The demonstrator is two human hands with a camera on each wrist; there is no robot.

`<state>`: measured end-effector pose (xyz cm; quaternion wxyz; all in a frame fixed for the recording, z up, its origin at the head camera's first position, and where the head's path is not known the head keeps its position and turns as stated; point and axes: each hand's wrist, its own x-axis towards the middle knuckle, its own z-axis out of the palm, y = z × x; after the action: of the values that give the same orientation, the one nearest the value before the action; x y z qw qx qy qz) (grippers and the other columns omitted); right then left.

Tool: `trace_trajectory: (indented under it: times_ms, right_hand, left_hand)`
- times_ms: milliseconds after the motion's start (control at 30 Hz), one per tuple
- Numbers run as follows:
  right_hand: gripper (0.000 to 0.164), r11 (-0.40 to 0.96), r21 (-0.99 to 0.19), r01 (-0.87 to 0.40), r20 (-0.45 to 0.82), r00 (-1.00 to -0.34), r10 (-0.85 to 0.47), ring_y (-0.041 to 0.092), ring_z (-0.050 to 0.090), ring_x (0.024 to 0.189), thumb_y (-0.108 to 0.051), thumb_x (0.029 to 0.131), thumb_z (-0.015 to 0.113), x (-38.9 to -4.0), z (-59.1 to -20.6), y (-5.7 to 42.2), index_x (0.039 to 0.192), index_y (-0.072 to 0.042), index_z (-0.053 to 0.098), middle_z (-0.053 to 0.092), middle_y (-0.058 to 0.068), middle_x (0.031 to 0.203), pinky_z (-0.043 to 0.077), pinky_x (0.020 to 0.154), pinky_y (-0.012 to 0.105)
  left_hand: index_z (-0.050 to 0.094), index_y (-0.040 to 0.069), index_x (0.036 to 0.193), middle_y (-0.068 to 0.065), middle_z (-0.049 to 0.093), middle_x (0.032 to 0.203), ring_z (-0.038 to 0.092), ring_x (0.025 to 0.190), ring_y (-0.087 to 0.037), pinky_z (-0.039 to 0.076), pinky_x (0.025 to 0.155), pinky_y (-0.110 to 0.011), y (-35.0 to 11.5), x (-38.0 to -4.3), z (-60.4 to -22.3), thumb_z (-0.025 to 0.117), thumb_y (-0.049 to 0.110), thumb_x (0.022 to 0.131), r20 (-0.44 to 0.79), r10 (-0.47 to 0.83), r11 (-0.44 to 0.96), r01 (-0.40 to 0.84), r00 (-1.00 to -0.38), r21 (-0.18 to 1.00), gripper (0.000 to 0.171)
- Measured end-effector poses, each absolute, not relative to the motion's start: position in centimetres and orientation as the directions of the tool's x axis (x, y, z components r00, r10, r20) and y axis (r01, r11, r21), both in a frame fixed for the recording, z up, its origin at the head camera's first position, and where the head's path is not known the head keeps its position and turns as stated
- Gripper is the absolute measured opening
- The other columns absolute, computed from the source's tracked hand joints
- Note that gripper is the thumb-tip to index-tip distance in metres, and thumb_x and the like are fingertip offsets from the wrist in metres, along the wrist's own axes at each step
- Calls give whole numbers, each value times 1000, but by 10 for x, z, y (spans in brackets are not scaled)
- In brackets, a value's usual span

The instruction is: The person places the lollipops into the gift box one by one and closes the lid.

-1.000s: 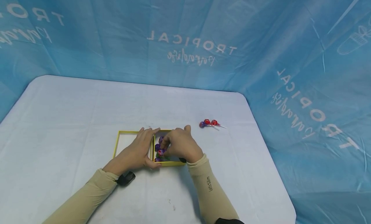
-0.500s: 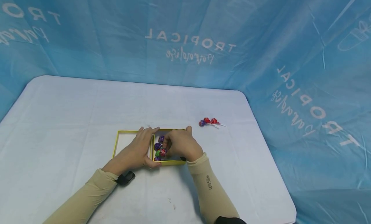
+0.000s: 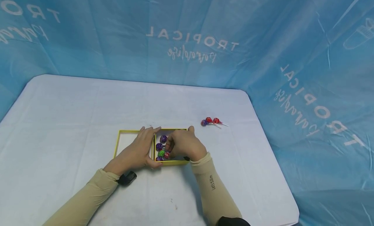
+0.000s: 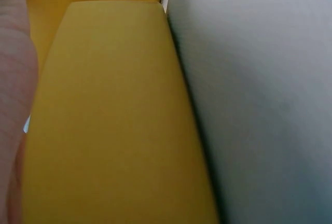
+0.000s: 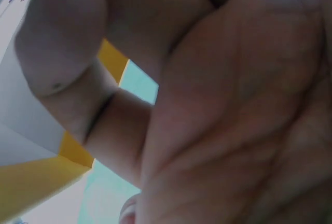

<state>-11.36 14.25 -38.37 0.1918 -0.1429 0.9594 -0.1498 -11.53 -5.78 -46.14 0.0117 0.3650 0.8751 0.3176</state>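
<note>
A yellow-edged box (image 3: 172, 163) stands beside a shallow yellow-rimmed tray or lid (image 3: 118, 143) with a white inside. Along the box's left side lie purple-wrapped lollipops (image 3: 159, 146) and a green one (image 3: 161, 153). My left hand (image 3: 135, 152) spans the seam between the two parts, fingers extended to the far edge and thumb at the near edge; the left wrist view shows its palm beside a yellow wall (image 4: 114, 110). Inside the box, the curled fingers of my right hand (image 3: 185, 145) pinch a red-wrapped lollipop (image 3: 167, 155), whose stick is hidden. The right wrist view shows bent fingers (image 5: 62, 42).
Three lollipops (image 3: 208, 120), red and purple-blue with white sticks, lie on the table to the box's right. A white cloth covers the table (image 3: 87, 102). Blue printed curtains (image 3: 187, 18) hang behind and to the right.
The red lollipop has shifted slightly rightward in the box with my right hand, and the green lollipop has come into fuller sight. My left hand has stayed in place.
</note>
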Motion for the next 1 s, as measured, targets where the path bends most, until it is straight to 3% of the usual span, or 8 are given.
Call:
trace_trajectory:
  times_ms: [300, 633, 833, 1000]
  right_hand:
    - [21, 908, -363, -211, -344, -875, -341, 0, 60, 71, -22, 67, 94, -116, -383, 145, 65, -29, 75, 63, -24, 59, 27, 96, 47]
    - [14, 869, -429, -248, -297, -869, -395, 0, 60, 73, -22, 70, 92, -118, -381, 150, 70, -27, 79, 65, -27, 64, 27, 90, 46]
    - [7, 802, -518, -297, -149, -892, -426, 2, 62, 78, -26, 78, 87, -128, -387, 161, 77, -27, 81, 71, -23, 73, 26, 85, 44]
    - [4, 755, -611, -238, 16, -957, -290, 12, 63, 82, -30, 85, 82, -141, -393, 189, 86, -26, 82, 75, -16, 85, 27, 88, 45]
  left_hand:
    - [22, 1, 155, -28, 37, 145, 29, 143, -47, 12, 127, -58, -57, -115, -460, 85, 59, 66, 198, 649, 538, 627, -734, 563, 123]
    - [23, 1, 154, -25, 39, 144, 28, 144, -47, 12, 126, -59, -56, -115, -462, 86, 58, 65, 208, 646, 526, 626, -734, 575, 122]
    - [24, 0, 154, -23, 41, 140, 34, 140, -43, 13, 126, -59, -56, -117, -462, 86, 59, 64, 215, 646, 529, 632, -733, 567, 124]
    - [22, 0, 154, -23, 40, 140, 33, 140, -42, 10, 127, -57, -56, -117, -461, 88, 58, 62, 199, 647, 534, 623, -736, 572, 127]
